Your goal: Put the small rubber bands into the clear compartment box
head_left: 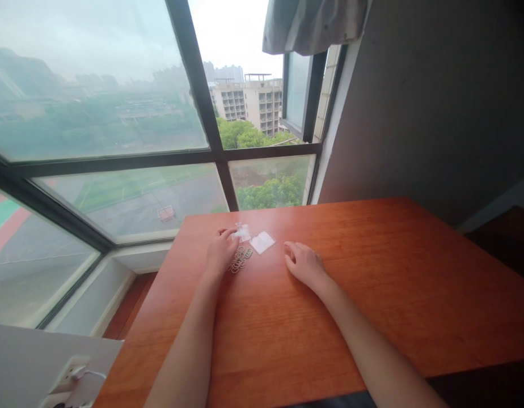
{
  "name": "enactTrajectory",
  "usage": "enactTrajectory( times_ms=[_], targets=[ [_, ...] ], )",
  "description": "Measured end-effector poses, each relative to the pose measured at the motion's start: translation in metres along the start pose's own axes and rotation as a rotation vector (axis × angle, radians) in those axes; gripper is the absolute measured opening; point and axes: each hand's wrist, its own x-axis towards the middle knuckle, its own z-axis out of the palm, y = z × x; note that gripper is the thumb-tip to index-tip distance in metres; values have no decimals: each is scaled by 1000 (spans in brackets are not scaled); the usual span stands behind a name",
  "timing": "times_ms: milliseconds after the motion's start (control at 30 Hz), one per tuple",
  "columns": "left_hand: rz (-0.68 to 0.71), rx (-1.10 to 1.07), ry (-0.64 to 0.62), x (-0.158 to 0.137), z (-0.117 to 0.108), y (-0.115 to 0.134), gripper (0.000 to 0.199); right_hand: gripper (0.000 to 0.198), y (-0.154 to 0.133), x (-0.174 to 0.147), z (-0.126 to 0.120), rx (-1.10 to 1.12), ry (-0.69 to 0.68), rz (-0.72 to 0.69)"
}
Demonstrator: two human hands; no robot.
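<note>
On the reddish-brown wooden table lies a small heap of metal rings (240,259), close against the right side of my left hand (222,249). That hand rests palm down, its fingers apart and slightly bent, the tips at the edge of some small clear plastic pieces (242,232). Whether the fingertips press on the plastic, I cannot tell. A flat whitish square (262,242) lies between my two hands, just right of the plastic pieces. My right hand (304,263) rests on the tabletop to the right of that square, fingers loosely curled, thumb apart from them, holding nothing visible.
The wooden table (393,272) reaches the windows (117,164) at its far left side. A tilted window sash (302,93) and a grey curtain (311,25) are above the back edge. A wall socket with a plug (77,372) is low at the left.
</note>
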Motion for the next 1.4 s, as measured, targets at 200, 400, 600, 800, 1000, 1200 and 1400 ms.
enactTrajectory(
  times_ms=[200,400,600,800,1000,1200,1400],
  targets=[
    [29,-3,-72,4,-5,-19,29,49,-22,-4,12,-12,58,-211],
    [-11,38,-107,6,-19,-41,31,43,-27,-3,21,-38,122,-305],
    [-14,156,-114,4,-18,-37,35,36,-27,-1,22,-44,142,-319],
    [81,129,-281,3,-27,-34,31,21,-27,0,22,-44,140,-307],
    [118,57,-319,0,-22,-23,34,38,-28,0,21,-17,147,-293],
    [142,133,-334,-7,-13,5,33,23,-22,3,19,-51,128,-210],
    [179,172,-333,-18,-4,32,35,35,-8,7,16,-37,150,-93]
  ],
)
